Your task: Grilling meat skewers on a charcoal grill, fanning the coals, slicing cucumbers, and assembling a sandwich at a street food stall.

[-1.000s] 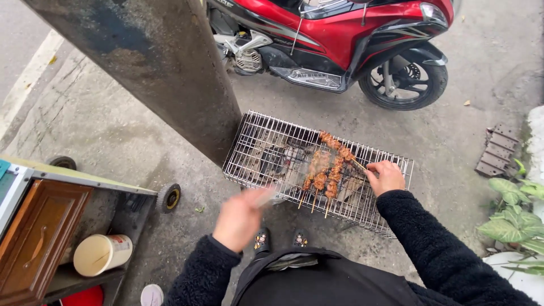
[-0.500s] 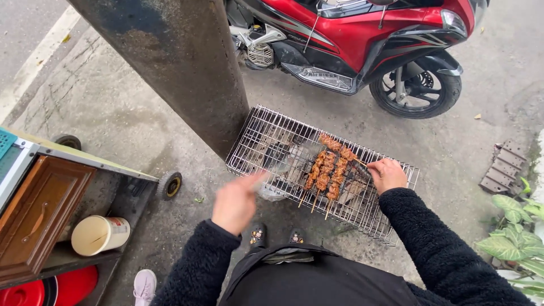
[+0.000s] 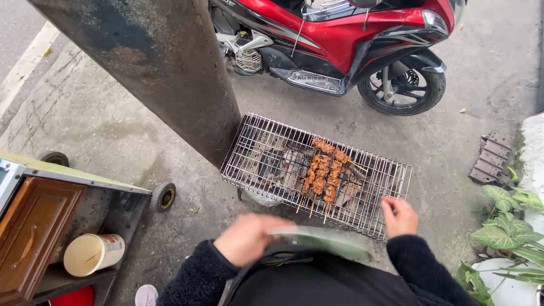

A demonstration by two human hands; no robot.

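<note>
While the left hand [image 3: 246,238] grips a blurred green fan [image 3: 323,241] close to the body, fingers wrapped around its near end, the right hand [image 3: 399,216] rests loosely curled and empty on the grill's [image 3: 374,218] near edge. Beyond it the skewers [image 3: 323,173] lie pointing back toward the person, nearer the right hand.

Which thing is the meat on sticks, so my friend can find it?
Find the red motorbike at the top. In front of it sits a wire grill on the ground. The meat skewers lie on its middle: the only brown, chunky sticks there, between the person's hands.
</note>
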